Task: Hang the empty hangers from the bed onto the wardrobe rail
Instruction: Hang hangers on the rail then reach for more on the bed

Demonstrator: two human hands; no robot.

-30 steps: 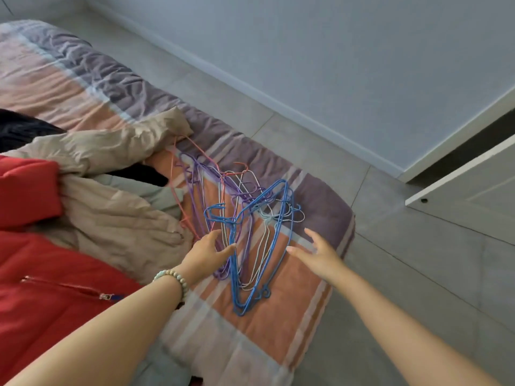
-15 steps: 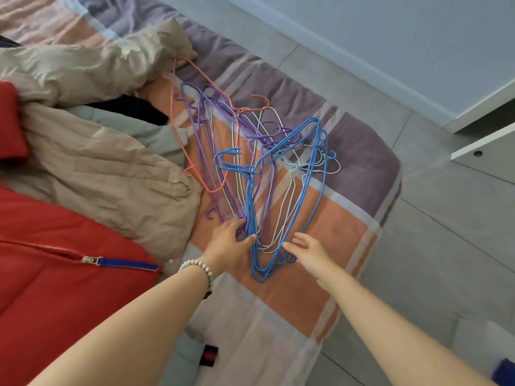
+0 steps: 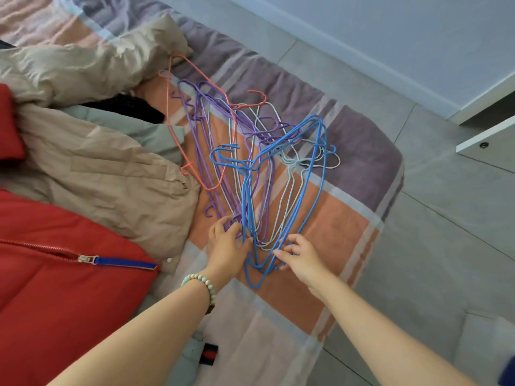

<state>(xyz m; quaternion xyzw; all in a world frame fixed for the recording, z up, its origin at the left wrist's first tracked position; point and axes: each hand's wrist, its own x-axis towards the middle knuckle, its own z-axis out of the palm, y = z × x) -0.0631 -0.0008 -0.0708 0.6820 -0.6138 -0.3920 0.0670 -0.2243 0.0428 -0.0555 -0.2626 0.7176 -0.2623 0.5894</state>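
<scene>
A tangled pile of wire hangers lies on the striped bed [image 3: 348, 227]. It holds several blue hangers [image 3: 313, 190], purple hangers [image 3: 201, 140], white hangers [image 3: 291, 188] and one salmon hanger [image 3: 169, 115]. My left hand [image 3: 227, 247], with a bead bracelet on its wrist, curls its fingers round the near ends of the purple hangers, thumb against the blue ones. My right hand [image 3: 299, 257] pinches the near ends of the blue hangers between thumb and curled fingers. All hangers rest on the bed. No wardrobe rail is in view.
A beige jacket [image 3: 92, 168], a red zipped jacket [image 3: 55, 288] and dark clothes [image 3: 131, 105] lie left of the hangers. Grey tiled floor [image 3: 446, 246] runs along the bed's right edge. A white door or panel edge [image 3: 487, 139] juts in at far right.
The view has dropped closer over the bed. Both hands have slid toward the near ends of the hangers and closed their fingers on them; the pile itself has stayed put.
</scene>
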